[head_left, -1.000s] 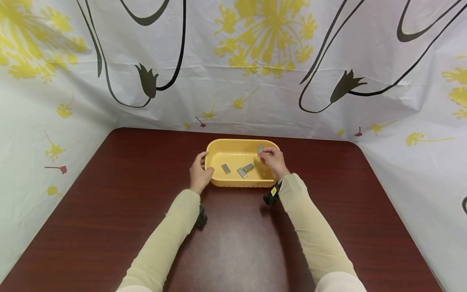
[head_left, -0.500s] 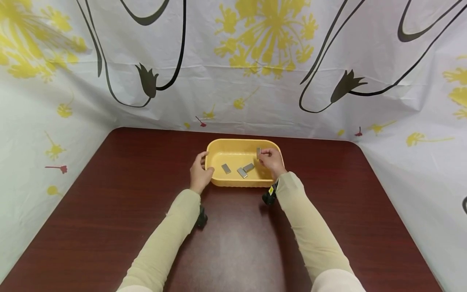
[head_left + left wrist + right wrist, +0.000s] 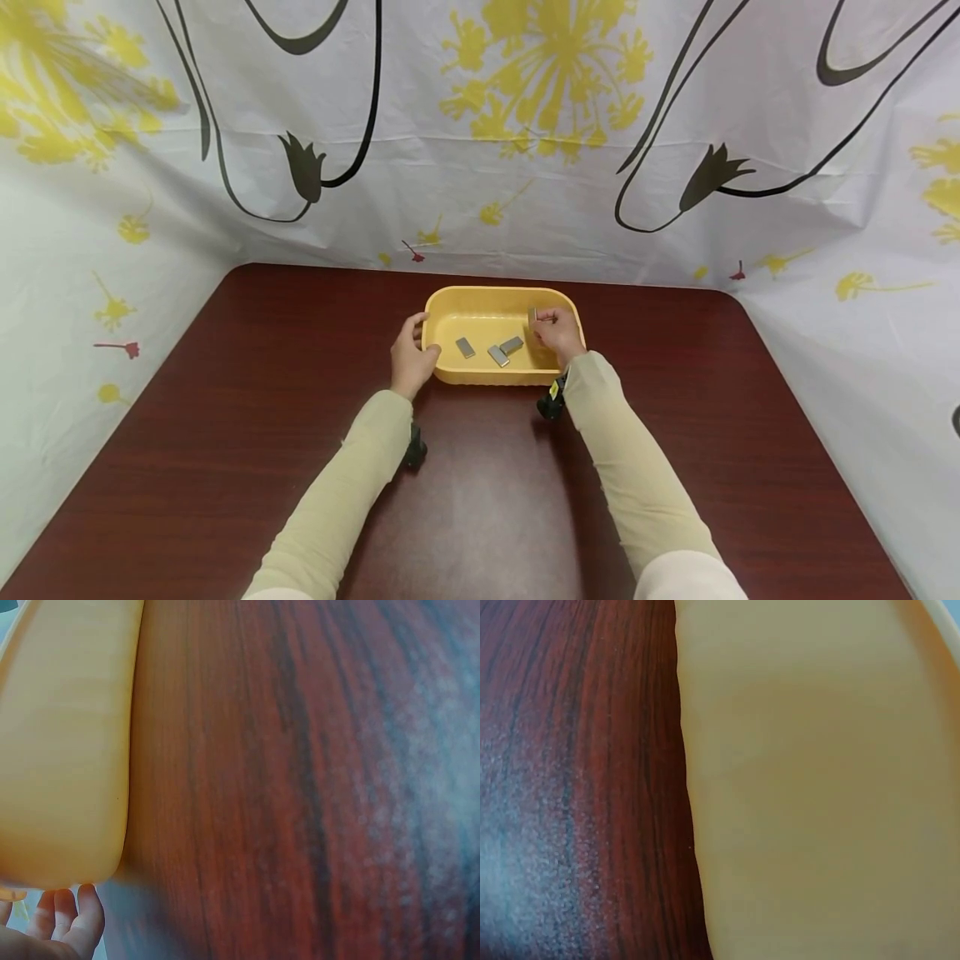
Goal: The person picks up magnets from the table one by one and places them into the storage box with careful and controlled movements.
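A shallow yellow plastic tub (image 3: pixel 501 377) sits on the table. My left hand (image 3: pixel 411 360) holds its left end, thumb by the front corner and fingers along the end wall. In the left wrist view, the fingertips of that left hand (image 3: pixel 67 922) meet the end of the tub (image 3: pixel 67 750). My right hand (image 3: pixel 560 332) reaches in over the right end and pinches a small grey rectangular block (image 3: pixel 532 315), held on end. Three similar blocks lie on the tub floor: one alone (image 3: pixel 465 347) at left, a front one (image 3: pixel 498 356) and one touching it (image 3: pixel 512 344).
The dark red-brown wooden table (image 3: pixel 262 350) has rounded back corners. A white curtain (image 3: pixel 480 200) with yellow and grey flower prints hangs behind it and along the sides. In the right wrist view the tub's outer wall (image 3: pixel 817 787) fills the right half.
My right hand has moved slightly left and lower into the tub with the pinched block. The left hand, the tub and the lying blocks stay in place.
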Available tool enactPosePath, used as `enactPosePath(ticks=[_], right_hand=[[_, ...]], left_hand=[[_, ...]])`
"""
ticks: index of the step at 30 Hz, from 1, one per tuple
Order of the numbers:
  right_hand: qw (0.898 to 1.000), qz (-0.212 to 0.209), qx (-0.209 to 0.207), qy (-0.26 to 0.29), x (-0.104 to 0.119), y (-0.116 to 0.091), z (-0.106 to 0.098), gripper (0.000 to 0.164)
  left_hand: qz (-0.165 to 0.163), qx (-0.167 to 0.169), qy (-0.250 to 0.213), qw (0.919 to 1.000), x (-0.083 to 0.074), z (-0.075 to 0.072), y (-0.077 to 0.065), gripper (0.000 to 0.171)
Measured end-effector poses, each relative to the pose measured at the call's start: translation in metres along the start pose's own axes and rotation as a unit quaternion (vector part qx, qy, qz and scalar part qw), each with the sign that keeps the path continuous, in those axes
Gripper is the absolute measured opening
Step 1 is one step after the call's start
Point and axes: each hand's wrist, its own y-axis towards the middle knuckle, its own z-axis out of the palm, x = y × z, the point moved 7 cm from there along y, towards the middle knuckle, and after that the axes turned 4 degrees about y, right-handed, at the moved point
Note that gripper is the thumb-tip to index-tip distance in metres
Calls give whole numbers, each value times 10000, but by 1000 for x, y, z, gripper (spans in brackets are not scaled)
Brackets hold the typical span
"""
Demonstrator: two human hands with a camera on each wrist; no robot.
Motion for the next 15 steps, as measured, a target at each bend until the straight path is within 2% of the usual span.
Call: enactPosePath(ticks=[9, 15], right_hand=[[9985, 168, -68, -507, -1, -2, 0, 17], [9969, -62, -126, -774, 1, -3, -1, 23]], left_hand=[[10, -54, 20, 10000, -1, 0, -1, 55], [11, -60, -2, 10000, -1, -1, -1, 55]])
